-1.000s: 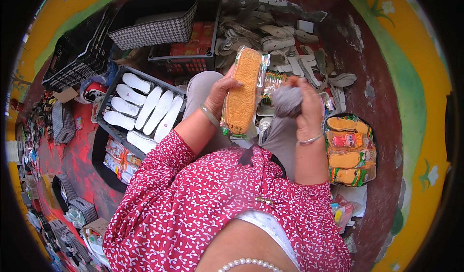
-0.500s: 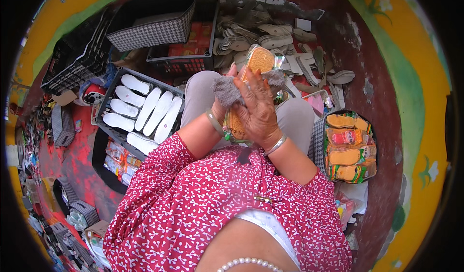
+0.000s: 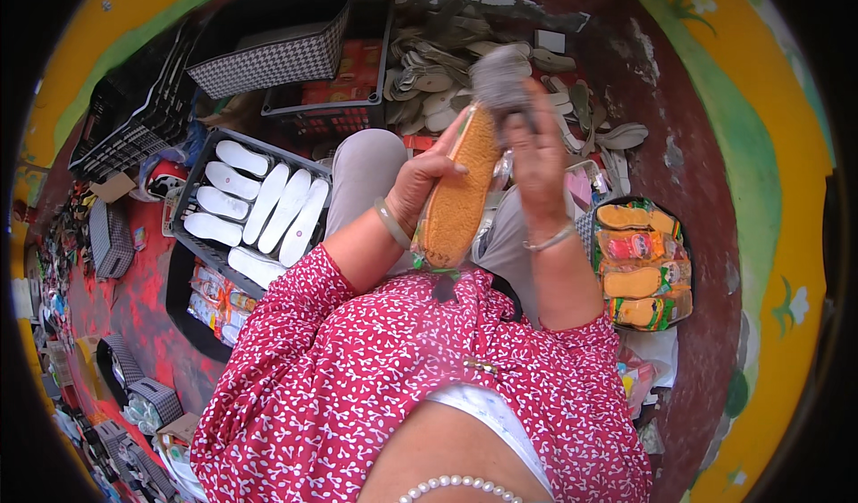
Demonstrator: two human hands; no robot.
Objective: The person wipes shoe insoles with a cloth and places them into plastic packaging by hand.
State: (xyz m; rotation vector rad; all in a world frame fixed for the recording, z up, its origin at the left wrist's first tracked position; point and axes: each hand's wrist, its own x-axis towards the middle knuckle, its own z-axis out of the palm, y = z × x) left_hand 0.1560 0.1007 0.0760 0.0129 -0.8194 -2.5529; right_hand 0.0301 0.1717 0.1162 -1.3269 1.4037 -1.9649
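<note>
My left hand (image 3: pixel 424 181) grips an orange-tan insole (image 3: pixel 463 186) by its left edge, with the thumb lying over its face. The insole slants upright above my lap, and clear wrapping with green print shows at its lower end. Beyond its upper end, my right hand (image 3: pixel 536 168) is raised and smeared by motion. A fluffy grey cloth (image 3: pixel 502 79) is in its fingers, also blurred, close to the top of the insole.
On the left, a dark crate (image 3: pixel 198 238) holds several white insoles. A basket (image 3: pixel 586 235) on the right holds packed orange insoles. Loose pale insoles (image 3: pixel 438 83) pile up ahead, beside a red-filled crate (image 3: pixel 322 121) and a houndstooth bin (image 3: pixel 268 67).
My right hand has lifted off the insole and moved away to the right with the grey cloth, uncovering the insole's face. The left hand still holds the insole, now turned more upright.
</note>
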